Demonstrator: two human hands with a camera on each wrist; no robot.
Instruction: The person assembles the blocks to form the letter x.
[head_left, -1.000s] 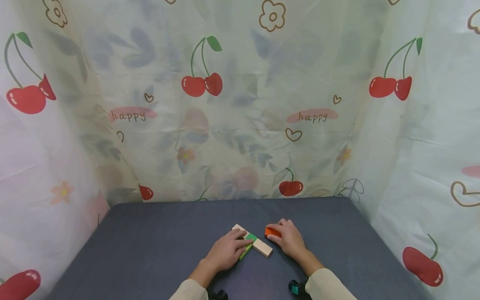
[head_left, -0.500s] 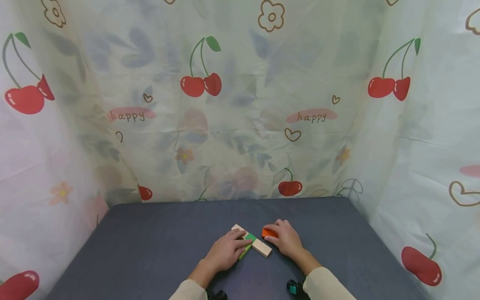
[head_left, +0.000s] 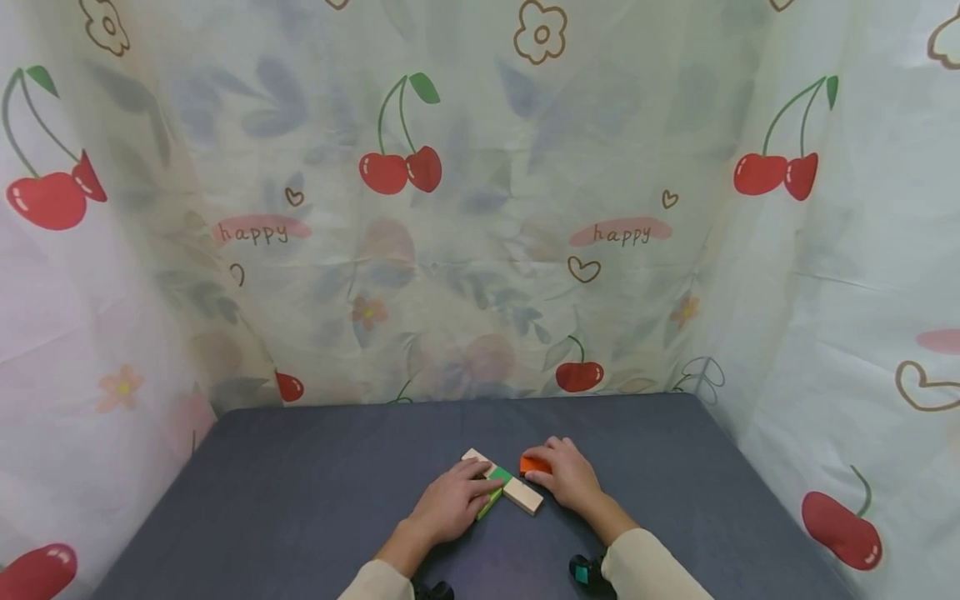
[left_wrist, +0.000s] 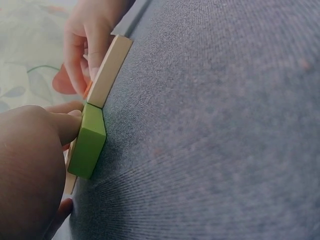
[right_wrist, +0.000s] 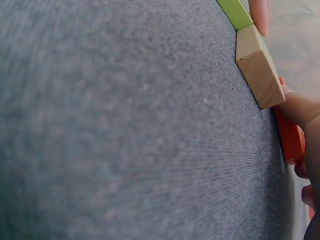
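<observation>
My left hand (head_left: 446, 504) rests over a row of blocks, its fingers lying across the top. In that row are a pale wooden block (head_left: 474, 455) at the far end, a green block (head_left: 500, 475) in the middle and another pale wooden block (head_left: 523, 495) at the near right. A light-green block (left_wrist: 90, 145) meets the row at an angle, partly hidden under the left hand. My right hand (head_left: 572, 475) pinches an orange block (head_left: 533, 465) between thumb and fingers, just beyond the near wooden block. In the right wrist view the orange block (right_wrist: 290, 135) shows close behind that wooden block's end.
A dark grey cloth-covered table (head_left: 322, 492) lies under everything. Around its back and sides hangs a pale curtain (head_left: 480, 292) printed with cherries. Black devices, one on each wrist (head_left: 588, 573), sit low by the cream sleeves (head_left: 652, 571).
My right hand has slid slightly left with the orange block, bringing it closer to the row. The left hand and the other blocks keep their places.
</observation>
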